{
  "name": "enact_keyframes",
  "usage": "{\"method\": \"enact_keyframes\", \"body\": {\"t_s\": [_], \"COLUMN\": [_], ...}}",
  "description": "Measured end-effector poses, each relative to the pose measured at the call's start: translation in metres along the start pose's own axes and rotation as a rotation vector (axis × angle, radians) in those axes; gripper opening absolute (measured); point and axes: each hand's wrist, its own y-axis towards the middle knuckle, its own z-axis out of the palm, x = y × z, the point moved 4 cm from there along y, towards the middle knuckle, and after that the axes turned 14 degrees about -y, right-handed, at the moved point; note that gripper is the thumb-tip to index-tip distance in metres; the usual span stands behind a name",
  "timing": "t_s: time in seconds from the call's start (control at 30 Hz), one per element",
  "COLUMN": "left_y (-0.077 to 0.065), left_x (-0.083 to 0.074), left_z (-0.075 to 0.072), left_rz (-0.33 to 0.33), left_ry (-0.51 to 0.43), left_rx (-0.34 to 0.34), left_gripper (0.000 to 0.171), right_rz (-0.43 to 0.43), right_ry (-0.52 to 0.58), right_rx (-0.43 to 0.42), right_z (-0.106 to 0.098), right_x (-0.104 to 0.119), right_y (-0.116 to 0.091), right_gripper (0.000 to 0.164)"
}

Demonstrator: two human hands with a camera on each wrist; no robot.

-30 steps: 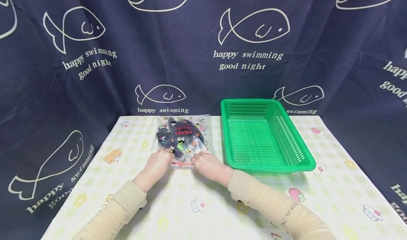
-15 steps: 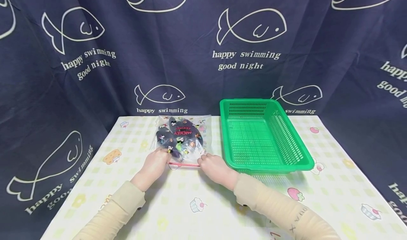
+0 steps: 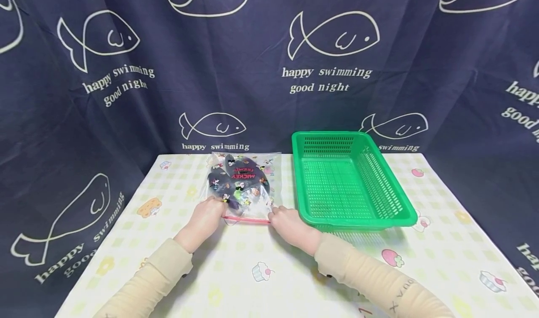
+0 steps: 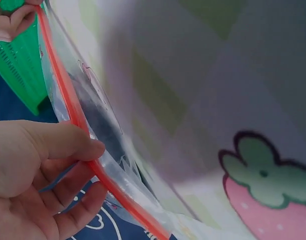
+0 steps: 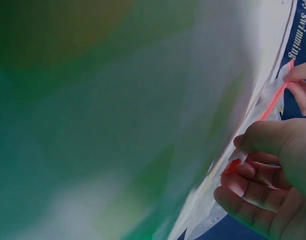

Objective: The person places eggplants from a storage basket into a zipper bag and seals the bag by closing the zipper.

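A clear zip bag [image 3: 271, 177] printed with small cartoon figures and "MICKEY" lettering lies on the table. Dark rounded shapes show inside it; their kind cannot be told. Along its near edge runs a red zip strip [image 4: 68, 95]. My left hand [image 3: 205, 217] pinches that strip near the left end, thumb on one side and fingers on the other in the left wrist view. Toward the strip's right end my right hand [image 3: 292, 227] pinches it, with a small whitish piece [image 5: 238, 158] at the thumb and fingertips in the right wrist view.
A green perforated plastic basket [image 3: 309, 219] stands close to the right of the bag and my right hand. The table [image 3: 236, 271] has a pale checked cloth with printed treats. Behind and beside it hangs a dark blue curtain [image 3: 252, 93] with white fish drawings.
My right hand has slid to the right along the red strip, away from my left hand, showing more of the strip between them. The left hand has stayed nearly in place.
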Motion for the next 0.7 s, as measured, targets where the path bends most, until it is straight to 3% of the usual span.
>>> {"method": "enact_keyframes", "body": {"t_s": [0.13,0.27,0.37,0.47,0.57,0.7], "left_y": [-0.002,-0.002,0.001,0.007,0.014,0.02], "left_x": [0.0,-0.001,-0.005,-0.015,-0.029,-0.048], "left_z": [-0.001,-0.007,-0.018,-0.033,-0.048,-0.067], "left_rz": [-0.018,-0.076,-0.105,-0.095,-0.074,-0.041], "left_ry": [0.002,-0.034,-0.064,-0.077,-0.085,-0.101], "left_rx": [0.028,0.098,0.131,0.119,0.083,0.031], "left_gripper": [0.03,0.033,0.021,0.008,0.024,0.046], "right_rz": [-0.016,-0.054,-0.118,-0.176,-0.191,-0.129], "right_ry": [-0.004,0.004,0.012,0.081,0.201,0.3], "right_rx": [-0.001,0.025,0.046,0.062,0.059,-0.017], "right_z": [-0.003,-0.01,-0.026,-0.047,-0.066,-0.087], "right_x": [0.001,0.002,0.006,0.005,-0.007,-0.036], "right_y": [-0.003,-0.008,-0.009,-0.009,-0.009,-0.013], "right_gripper": [0.006,0.006,0.01,0.014,0.018,0.031]}}
